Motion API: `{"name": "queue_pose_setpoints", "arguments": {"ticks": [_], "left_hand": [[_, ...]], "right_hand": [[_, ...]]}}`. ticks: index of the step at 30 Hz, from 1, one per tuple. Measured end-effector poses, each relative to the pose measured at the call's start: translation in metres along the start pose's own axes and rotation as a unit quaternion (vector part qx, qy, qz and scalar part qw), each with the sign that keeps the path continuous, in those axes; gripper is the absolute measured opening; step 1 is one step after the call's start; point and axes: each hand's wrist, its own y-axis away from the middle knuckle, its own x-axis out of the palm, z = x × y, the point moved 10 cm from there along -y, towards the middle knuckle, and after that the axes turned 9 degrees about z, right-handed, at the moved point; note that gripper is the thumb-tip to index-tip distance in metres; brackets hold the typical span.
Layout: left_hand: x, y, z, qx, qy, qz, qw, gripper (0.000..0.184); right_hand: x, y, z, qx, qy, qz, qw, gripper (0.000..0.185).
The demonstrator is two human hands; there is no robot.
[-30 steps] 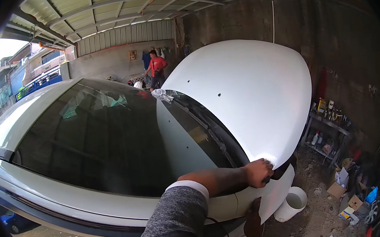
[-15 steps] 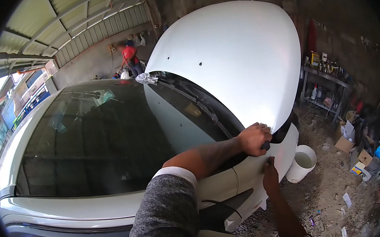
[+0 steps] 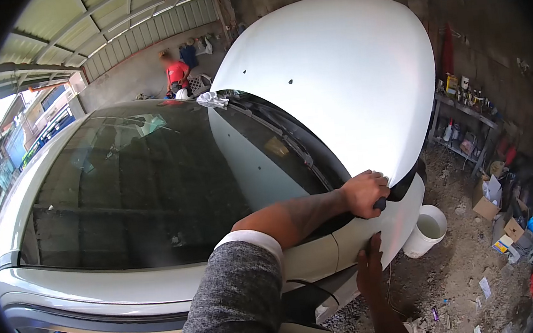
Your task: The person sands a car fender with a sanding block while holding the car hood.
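My left hand [image 3: 365, 194], at the end of the grey-sleeved arm, is wrapped round a small black object [image 3: 380, 203] at the lower corner of the raised white hood [image 3: 342, 82]. Most of that object is hidden under the fingers. Below it, my right hand [image 3: 369, 264] is against the side of the pale fender [image 3: 400, 224], fingers apart and pointing up. No object shows in it. The left forearm reaches across the edge of the dark windshield [image 3: 134, 192].
A white bucket [image 3: 428, 228] stands beside the fender. A metal shelf [image 3: 463, 109] with bottles and cans is at the right, above boxes [image 3: 485, 206] and clutter. A crumpled cloth [image 3: 212, 100] lies near the wipers. A person in red [image 3: 176, 72] stands behind the car.
The view has tilted down and turned. My left hand stays at the hood corner with the black object. My right hand, low beside the fender earlier, now shows more clearly with its fingers spread.
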Motion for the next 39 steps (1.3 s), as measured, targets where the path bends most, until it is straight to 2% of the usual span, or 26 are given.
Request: {"name": "queue_pose_setpoints", "arguments": {"ticks": [2, 3, 4, 6, 8, 10, 12, 14, 16, 20, 23, 26, 27, 28, 30, 32, 34, 39], "left_hand": [[0.002, 0.0, -0.005, 0.008, -0.001, 0.004, 1.0, 0.028], [0.002, 0.001, -0.005, 0.007, 0.002, -0.001, 1.0, 0.028], [0.001, 0.001, -0.004, 0.006, 0.005, -0.007, 1.0, 0.028], [0.003, 0.001, -0.004, 0.012, 0.007, -0.001, 1.0, 0.03], [0.006, 0.0, -0.002, 0.017, 0.013, -0.008, 1.0, 0.03], [0.0, 0.001, -0.004, 0.008, 0.016, -0.009, 1.0, 0.03], [0.002, 0.0, -0.004, -0.005, 0.011, 0.022, 1.0, 0.03], [0.008, 0.0, -0.004, -0.014, 0.014, 0.045, 0.999, 0.03], [0.001, 0.0, -0.005, 0.009, 0.009, 0.006, 1.0, 0.029], [0.001, 0.001, -0.004, 0.009, 0.005, 0.001, 1.0, 0.028], [0.005, 0.002, -0.008, 0.007, 0.01, 0.004, 1.0, 0.028], [0.0, 0.002, -0.006, 0.016, 0.008, -0.007, 1.0, 0.029], [0.0, 0.001, -0.007, 0.012, 0.001, -0.003, 1.0, 0.029], [0.0, 0.001, -0.006, 0.007, -0.006, 0.0, 1.0, 0.029], [0.0, 0.001, -0.005, 0.002, -0.002, 0.0, 1.0, 0.029], [-0.001, 0.0, -0.005, 0.011, 0.002, -0.007, 1.0, 0.027], [-0.006, 0.001, -0.009, 0.024, 0.015, -0.009, 1.0, 0.026], [-0.007, -0.002, -0.01, 0.015, 0.008, 0.006, 1.0, 0.026]], "right_hand": [[-0.018, -0.028, -0.049, 0.12, 0.021, 0.003, 0.992, 0.061], [-0.026, -0.038, -0.067, 0.138, 0.081, 0.022, 0.987, 0.06], [-0.032, -0.04, -0.064, 0.141, 0.081, 0.023, 0.986, 0.059], [-0.017, -0.019, -0.039, 0.063, 0.101, 0.058, 0.991, 0.06], [0.007, 0.016, -0.005, 0.044, 0.079, 0.102, 0.991, 0.06], [0.008, 0.018, -0.01, 0.048, 0.07, 0.119, 0.989, 0.061], [-0.008, -0.001, -0.041, 0.072, 0.101, 0.081, 0.989, 0.061], [-0.024, -0.012, -0.037, 0.101, 0.184, 0.086, 0.974, 0.058], [-0.015, 0.003, 0.001, 0.056, 0.253, 0.145, 0.955, 0.062], [-0.004, 0.009, -0.011, 0.021, 0.272, 0.145, 0.951, 0.066], [-0.016, 0.0, -0.061, 0.044, 0.261, 0.093, 0.96, 0.068], [-0.02, 0.009, -0.021, 0.042, 0.225, 0.112, 0.967, 0.067], [-0.015, 0.015, -0.022, 0.037, 0.17, 0.114, 0.978, 0.065], [-0.003, 0.021, -0.026, 0.039, 0.172, 0.117, 0.977, 0.065], [0.005, 0.029, -0.018, -0.017, 0.065, 0.043, 0.997, 0.064], [0.008, 0.03, -0.031, 0.034, 0.079, 0.071, 0.994, 0.065], [0.008, 0.031, -0.037, 0.059, 0.175, 0.118, 0.976, 0.067], [0.007, 0.041, 0.004, 0.052, 0.25, 0.121, 0.959, 0.071]]}}
